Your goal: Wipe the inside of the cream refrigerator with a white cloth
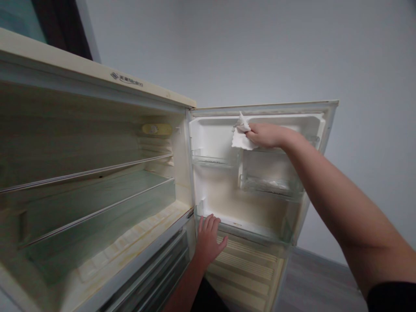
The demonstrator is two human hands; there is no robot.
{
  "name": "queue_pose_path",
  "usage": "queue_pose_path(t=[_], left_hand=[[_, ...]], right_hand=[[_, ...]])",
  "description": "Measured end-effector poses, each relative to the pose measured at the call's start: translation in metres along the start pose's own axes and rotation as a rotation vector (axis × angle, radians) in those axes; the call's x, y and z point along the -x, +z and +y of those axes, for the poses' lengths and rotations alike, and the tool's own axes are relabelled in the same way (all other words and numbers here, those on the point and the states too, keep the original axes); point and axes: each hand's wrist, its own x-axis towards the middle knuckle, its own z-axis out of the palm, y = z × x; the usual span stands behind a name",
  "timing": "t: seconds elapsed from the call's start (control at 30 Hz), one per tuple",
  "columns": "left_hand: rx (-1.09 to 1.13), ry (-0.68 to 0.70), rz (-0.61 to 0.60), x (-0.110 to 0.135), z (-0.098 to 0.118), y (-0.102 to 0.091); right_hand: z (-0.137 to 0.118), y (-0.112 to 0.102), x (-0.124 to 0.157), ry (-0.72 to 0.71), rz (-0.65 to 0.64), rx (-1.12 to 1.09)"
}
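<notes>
A white paper towel (243, 138) is bunched in my right hand (267, 134), which is closed on it near the top of the open fridge door (216, 190). Part of the towel sticks up above my fingers and part hangs below. My left hand (209, 240) is lower, at the clear bottom door shelf (250, 230), with fingers stretched out and thumb apart. Its fingertips overlap the shelf's edge; I cannot tell whether they touch it. Two smaller clear door shelves, the left one (214, 161) and the right one (269, 186), sit higher on the door.
On the left is the fridge compartment (183, 173) with glass shelves (97, 171) and a yellowish lamp cover (157, 129). Below it a lower compartment with drawers (156, 273) stands open. A pale wall (373, 130) rises behind the door, above a grey floor (321, 281).
</notes>
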Motion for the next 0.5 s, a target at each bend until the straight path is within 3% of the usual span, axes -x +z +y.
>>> queue_pose_path(t=[0.2,0.5], left_hand=[[0.027,0.036,0.036,0.001,-0.008,-0.002],[0.044,0.017,0.020,0.002,-0.001,0.003]], right_hand=[[-0.015,-0.003,0.002,0.074,-0.002,0.086],[-0.004,-0.004,0.008,0.038,-0.015,-0.055]])
